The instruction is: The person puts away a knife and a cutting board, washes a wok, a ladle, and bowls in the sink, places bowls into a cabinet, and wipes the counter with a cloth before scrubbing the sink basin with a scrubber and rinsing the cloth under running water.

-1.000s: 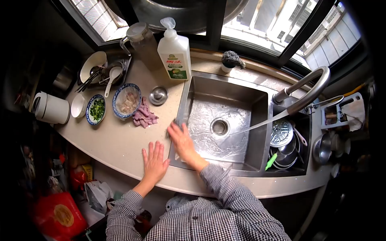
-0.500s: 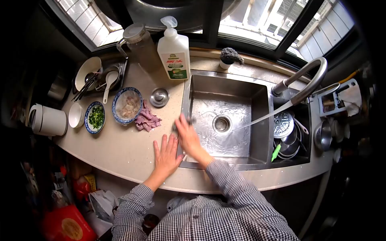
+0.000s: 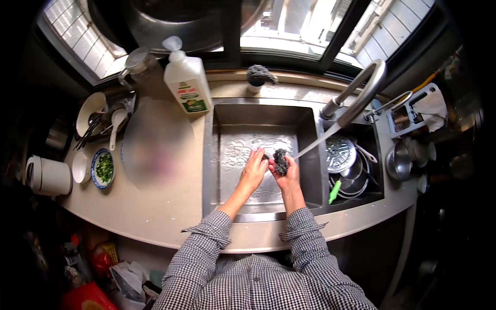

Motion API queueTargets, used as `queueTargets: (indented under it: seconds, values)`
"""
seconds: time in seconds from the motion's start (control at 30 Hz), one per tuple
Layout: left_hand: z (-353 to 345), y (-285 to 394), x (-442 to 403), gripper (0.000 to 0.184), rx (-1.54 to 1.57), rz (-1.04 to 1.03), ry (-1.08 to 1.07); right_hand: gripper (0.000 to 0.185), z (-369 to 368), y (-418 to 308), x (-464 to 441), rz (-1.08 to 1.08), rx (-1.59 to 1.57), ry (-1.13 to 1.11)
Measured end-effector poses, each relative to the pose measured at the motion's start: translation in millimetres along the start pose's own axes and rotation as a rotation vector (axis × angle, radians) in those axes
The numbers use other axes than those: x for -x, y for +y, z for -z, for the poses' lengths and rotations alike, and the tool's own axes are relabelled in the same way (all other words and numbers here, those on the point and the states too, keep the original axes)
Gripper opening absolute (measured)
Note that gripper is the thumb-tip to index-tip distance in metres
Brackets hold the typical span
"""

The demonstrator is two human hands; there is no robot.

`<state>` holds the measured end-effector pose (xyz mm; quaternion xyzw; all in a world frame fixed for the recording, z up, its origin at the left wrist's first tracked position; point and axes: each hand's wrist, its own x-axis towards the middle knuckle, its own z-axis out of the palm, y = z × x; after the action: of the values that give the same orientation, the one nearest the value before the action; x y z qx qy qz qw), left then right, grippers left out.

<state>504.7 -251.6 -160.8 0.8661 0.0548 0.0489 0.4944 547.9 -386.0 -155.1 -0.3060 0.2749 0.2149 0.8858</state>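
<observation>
My right hand is closed around a dark steel wool scrubber over the sink. Beside it, my left hand has its fingers stretched out, its fingertips close to the scrubber. I see nothing held in it. The drain is mostly hidden beneath the hands. Water streams from the tall faucet towards the scrubber and right hand.
Pots and a lid fill the side basin. A white pump bottle and a cup with another scrubber stand behind. Left are a bowl of chopped greens and a blurred patch over the counter.
Both hands have moved from the counter by the sink's left edge into the sink, near the water stream. The scrubber now shows clearly in my right hand. The view has shifted right.
</observation>
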Motion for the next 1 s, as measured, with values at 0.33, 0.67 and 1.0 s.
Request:
queueTargets:
  seconds: [0.33, 0.67, 1.0]
  values:
    - [-96.6, 69.0, -40.6, 0.027, 1.466, 0.667, 0.169, 0.028, 9.1, -42.0, 9.1, 0.804, 1.152, -0.111]
    - [-89.1, 71.9, -58.8, 0.033, 1.595, 0.807, -0.138, 0.049, 5.5, -206.0, -37.7, 0.924, 1.255, 0.067]
    - [-69.1, 53.9, -39.8, 0.034, 1.186, 0.733, 0.075, 0.014, -27.6, -302.3, -142.2, 0.714, 0.935, 0.036]
